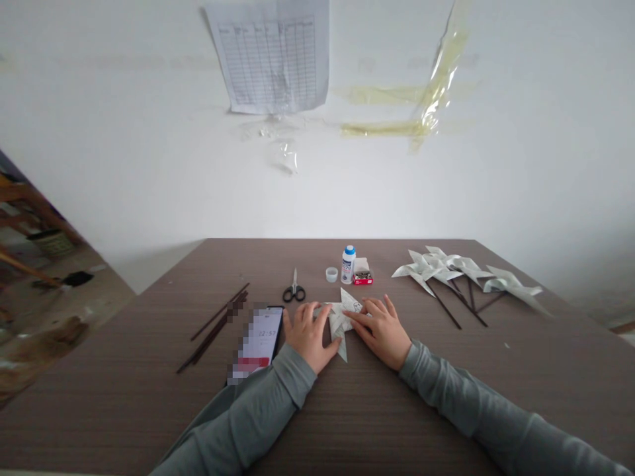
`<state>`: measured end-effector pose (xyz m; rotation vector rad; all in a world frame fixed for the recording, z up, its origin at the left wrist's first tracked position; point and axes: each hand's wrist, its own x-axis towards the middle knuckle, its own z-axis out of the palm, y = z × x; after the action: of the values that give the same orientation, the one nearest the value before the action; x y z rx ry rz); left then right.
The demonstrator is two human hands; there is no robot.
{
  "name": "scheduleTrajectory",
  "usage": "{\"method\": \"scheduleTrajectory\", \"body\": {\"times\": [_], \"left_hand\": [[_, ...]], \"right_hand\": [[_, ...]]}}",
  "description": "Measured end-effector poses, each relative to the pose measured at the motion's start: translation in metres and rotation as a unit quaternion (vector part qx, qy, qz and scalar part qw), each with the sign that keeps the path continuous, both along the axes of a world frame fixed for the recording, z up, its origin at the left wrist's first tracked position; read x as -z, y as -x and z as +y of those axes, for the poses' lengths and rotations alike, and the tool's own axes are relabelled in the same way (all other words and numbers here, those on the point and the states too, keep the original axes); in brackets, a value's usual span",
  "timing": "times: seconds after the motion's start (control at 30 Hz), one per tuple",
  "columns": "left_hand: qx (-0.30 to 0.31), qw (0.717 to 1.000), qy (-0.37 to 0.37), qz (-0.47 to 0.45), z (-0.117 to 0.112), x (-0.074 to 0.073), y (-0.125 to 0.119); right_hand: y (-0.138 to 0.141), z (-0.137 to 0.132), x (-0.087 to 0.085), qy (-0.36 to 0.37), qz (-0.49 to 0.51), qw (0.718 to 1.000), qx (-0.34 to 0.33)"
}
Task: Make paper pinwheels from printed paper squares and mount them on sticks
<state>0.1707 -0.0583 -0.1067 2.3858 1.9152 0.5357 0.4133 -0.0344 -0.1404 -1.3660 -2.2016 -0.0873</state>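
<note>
A folded white paper pinwheel point(339, 325) lies on the table between my hands, with dark marks on one blade. My left hand point(310, 334) has its fingers spread over the left side, fingertips and thumb touching the blades. With index finger and thumb close together, my right hand point(383, 332) presses on the middle of the pinwheel from the right; its other fingers are lifted. Behind the pinwheel stand a white bottle with a blue cap point(348, 266), a red box of small metal pieces point(363, 278) and a small round white cap point(331, 274).
Black-handled scissors point(294, 291) lie left of the bottle. A phone point(260, 340) is beside my left forearm, with several dark sticks point(213, 330) further left. Several pinwheels on sticks point(446, 268) lie at the right. The wall point(342, 198) rises behind the table point(357, 423).
</note>
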Motion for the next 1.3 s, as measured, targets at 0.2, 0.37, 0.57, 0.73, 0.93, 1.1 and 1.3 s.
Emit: {"method": "scheduleTrajectory", "body": {"times": [0.2, 0.37, 0.57, 0.73, 0.93, 1.1, 1.3], "left_hand": [[0.019, 0.999, 0.038, -0.02, 0.004, -0.003, 0.006], [0.028, 0.996, 0.082, -0.021, 0.01, -0.006, 0.013], [0.021, 0.998, 0.063, -0.015, 0.013, -0.001, 0.017], [0.021, 0.999, 0.044, -0.018, 0.013, 0.004, 0.02], [0.031, 0.999, 0.026, -0.006, 0.016, 0.012, 0.027], [0.032, 0.999, 0.007, 0.001, 0.018, 0.019, 0.031], [0.034, 0.999, 0.025, -0.001, 0.018, 0.014, 0.033]], "right_hand": [[-0.007, 0.0, 0.003, 0.008, 0.047, 0.999, -0.012], [-0.018, 0.005, 0.003, 0.015, 0.092, 0.995, -0.022], [-0.038, 0.022, 0.002, 0.038, 0.087, 0.995, -0.035], [-0.042, 0.022, 0.004, 0.074, 0.024, 0.997, -0.024], [-0.045, 0.026, 0.005, 0.08, 0.027, 0.996, -0.014], [-0.052, 0.04, 0.001, 0.04, 0.055, 0.997, -0.027], [-0.045, 0.08, -0.029, 0.0, 0.009, 1.0, -0.024]]}}
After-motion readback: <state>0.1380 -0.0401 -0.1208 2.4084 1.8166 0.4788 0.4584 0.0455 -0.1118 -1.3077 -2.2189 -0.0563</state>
